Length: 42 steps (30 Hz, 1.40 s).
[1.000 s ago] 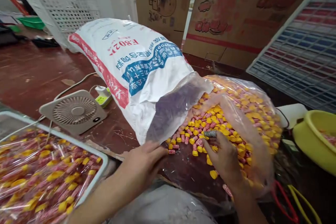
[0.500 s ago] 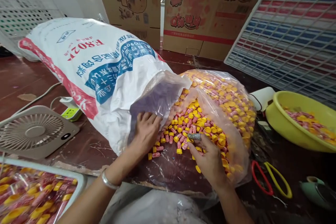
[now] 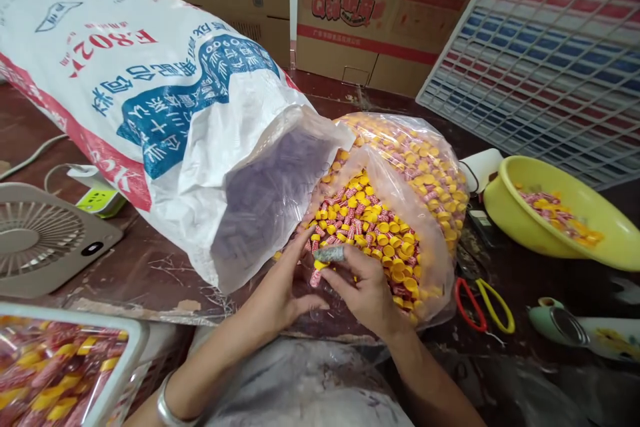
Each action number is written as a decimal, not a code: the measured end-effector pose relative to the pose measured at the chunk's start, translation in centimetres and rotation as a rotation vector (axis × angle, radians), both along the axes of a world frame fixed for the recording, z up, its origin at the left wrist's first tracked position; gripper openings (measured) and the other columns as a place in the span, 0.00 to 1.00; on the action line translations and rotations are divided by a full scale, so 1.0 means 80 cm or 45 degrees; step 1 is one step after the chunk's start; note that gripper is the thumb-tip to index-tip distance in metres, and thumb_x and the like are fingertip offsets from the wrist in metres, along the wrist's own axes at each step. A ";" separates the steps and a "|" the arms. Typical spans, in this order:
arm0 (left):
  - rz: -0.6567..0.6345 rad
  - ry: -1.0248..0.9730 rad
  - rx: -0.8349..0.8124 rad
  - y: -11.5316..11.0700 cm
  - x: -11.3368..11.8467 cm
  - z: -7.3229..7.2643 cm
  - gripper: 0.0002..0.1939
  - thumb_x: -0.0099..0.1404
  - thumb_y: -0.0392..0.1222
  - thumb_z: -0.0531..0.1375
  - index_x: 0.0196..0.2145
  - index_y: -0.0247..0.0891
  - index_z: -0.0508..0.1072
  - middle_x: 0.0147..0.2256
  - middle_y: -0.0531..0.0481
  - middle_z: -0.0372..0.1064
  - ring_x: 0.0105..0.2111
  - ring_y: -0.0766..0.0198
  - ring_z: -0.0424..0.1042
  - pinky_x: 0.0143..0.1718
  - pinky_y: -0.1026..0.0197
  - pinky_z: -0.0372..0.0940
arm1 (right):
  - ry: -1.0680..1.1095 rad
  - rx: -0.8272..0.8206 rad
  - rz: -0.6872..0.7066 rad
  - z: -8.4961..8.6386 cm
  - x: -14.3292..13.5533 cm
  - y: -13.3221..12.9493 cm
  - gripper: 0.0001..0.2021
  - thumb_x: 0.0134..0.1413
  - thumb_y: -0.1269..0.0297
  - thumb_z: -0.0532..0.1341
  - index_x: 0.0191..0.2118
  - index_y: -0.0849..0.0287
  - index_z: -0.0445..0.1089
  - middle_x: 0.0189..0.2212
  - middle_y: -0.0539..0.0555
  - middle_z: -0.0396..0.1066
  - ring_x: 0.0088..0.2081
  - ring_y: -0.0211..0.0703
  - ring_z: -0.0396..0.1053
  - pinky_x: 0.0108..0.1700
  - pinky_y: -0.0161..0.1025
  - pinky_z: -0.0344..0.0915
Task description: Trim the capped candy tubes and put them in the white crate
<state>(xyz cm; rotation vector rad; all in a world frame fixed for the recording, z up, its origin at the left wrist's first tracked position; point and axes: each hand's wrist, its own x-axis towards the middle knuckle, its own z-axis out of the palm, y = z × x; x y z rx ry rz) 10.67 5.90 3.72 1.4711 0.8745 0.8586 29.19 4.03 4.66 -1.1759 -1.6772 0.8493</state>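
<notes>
From here, right hand (image 3: pixel 369 288) pinches a yellow-capped piece (image 3: pixel 315 277), left hand (image 3: pixel 281 285) spread beside it; clear bag (image 3: pixel 407 197) gapes, seemingly for easy reach.

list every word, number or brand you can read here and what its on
"配合饲料" in blue, upside down on the white sack
A large red code with "8", "0", "2" on the sack; order unclear
"Q" on the box; characters after it unclear
Other print on both: too small or blurred

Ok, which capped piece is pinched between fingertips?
The piece in the right hand, just below the grey finger cover, pink end down; those in the heap lie loose.
</notes>
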 end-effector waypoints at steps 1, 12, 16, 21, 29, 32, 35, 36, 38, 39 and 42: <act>0.001 -0.084 -0.133 0.000 0.000 0.000 0.54 0.53 0.38 0.73 0.69 0.52 0.50 0.45 0.49 0.64 0.36 0.62 0.72 0.37 0.59 0.72 | -0.077 0.023 0.046 0.003 0.001 0.000 0.04 0.63 0.66 0.61 0.42 0.56 0.73 0.37 0.53 0.75 0.40 0.43 0.74 0.46 0.40 0.72; 0.328 -0.426 -0.835 -0.046 0.008 -0.021 0.41 0.50 0.46 0.74 0.58 0.39 0.64 0.37 0.52 0.67 0.34 0.64 0.71 0.35 0.64 0.69 | -0.581 0.416 0.127 -0.043 -0.028 -0.043 0.31 0.47 0.48 0.71 0.51 0.62 0.65 0.43 0.63 0.71 0.49 0.59 0.69 0.54 0.57 0.69; 0.087 -0.387 -0.986 -0.066 0.007 -0.031 0.33 0.57 0.50 0.69 0.57 0.37 0.65 0.33 0.52 0.68 0.29 0.65 0.70 0.33 0.61 0.68 | -0.536 0.394 0.158 -0.048 -0.032 -0.048 0.34 0.43 0.35 0.68 0.45 0.60 0.67 0.36 0.59 0.71 0.43 0.58 0.71 0.55 0.60 0.69; 0.195 0.397 -0.123 -0.043 -0.017 -0.017 0.23 0.66 0.41 0.57 0.59 0.39 0.64 0.46 0.43 0.73 0.43 0.54 0.74 0.43 0.55 0.70 | -0.641 0.123 0.175 -0.016 0.003 -0.020 0.25 0.57 0.47 0.66 0.53 0.57 0.67 0.54 0.61 0.67 0.54 0.53 0.68 0.57 0.49 0.69; 0.304 1.634 0.448 0.046 -0.010 0.013 0.16 0.71 0.40 0.53 0.52 0.31 0.69 0.41 0.35 0.74 0.30 0.50 0.78 0.28 0.57 0.67 | -1.258 0.135 -0.048 -0.054 0.006 -0.003 0.04 0.59 0.71 0.64 0.40 0.57 0.72 0.44 0.59 0.70 0.40 0.51 0.73 0.38 0.45 0.73; 0.321 1.455 0.426 0.058 -0.007 0.006 0.15 0.71 0.46 0.54 0.46 0.31 0.73 0.38 0.35 0.75 0.33 0.50 0.77 0.32 0.56 0.67 | -0.963 0.177 -0.160 -0.054 0.006 -0.005 0.03 0.59 0.72 0.62 0.37 0.57 0.70 0.40 0.58 0.70 0.38 0.49 0.73 0.39 0.44 0.73; 0.373 0.787 0.217 0.052 -0.018 0.002 0.15 0.68 0.47 0.59 0.48 0.37 0.74 0.42 0.41 0.75 0.38 0.54 0.76 0.39 0.57 0.68 | -0.483 0.128 -0.267 -0.043 0.009 -0.011 0.01 0.61 0.67 0.62 0.38 0.56 0.68 0.38 0.55 0.72 0.36 0.45 0.74 0.40 0.41 0.73; 0.381 0.570 0.115 0.047 -0.021 0.001 0.18 0.68 0.49 0.59 0.52 0.39 0.72 0.42 0.44 0.76 0.37 0.57 0.76 0.38 0.59 0.68 | -0.324 0.071 -0.287 -0.038 0.010 -0.013 0.04 0.61 0.65 0.62 0.41 0.56 0.68 0.38 0.55 0.73 0.36 0.45 0.74 0.41 0.41 0.73; 0.382 0.205 -0.126 0.035 -0.026 -0.001 0.26 0.68 0.52 0.60 0.60 0.43 0.64 0.41 0.47 0.76 0.33 0.61 0.76 0.33 0.63 0.68 | -0.050 -0.062 -0.282 -0.031 0.008 -0.016 0.08 0.61 0.62 0.64 0.45 0.55 0.69 0.40 0.54 0.75 0.39 0.45 0.76 0.44 0.41 0.74; 0.374 0.059 -0.239 0.028 -0.027 -0.003 0.27 0.68 0.52 0.60 0.61 0.44 0.62 0.41 0.48 0.76 0.31 0.63 0.75 0.30 0.65 0.67 | 0.065 -0.127 -0.256 -0.027 0.006 -0.017 0.10 0.61 0.61 0.64 0.46 0.55 0.69 0.41 0.55 0.76 0.42 0.45 0.76 0.47 0.41 0.73; 0.383 -0.269 -0.444 0.009 -0.026 -0.008 0.23 0.64 0.50 0.65 0.53 0.40 0.68 0.44 0.47 0.76 0.32 0.65 0.75 0.26 0.69 0.63 | 0.358 -0.277 -0.222 -0.020 -0.002 -0.014 0.11 0.60 0.59 0.65 0.47 0.55 0.70 0.42 0.54 0.77 0.44 0.45 0.76 0.49 0.41 0.73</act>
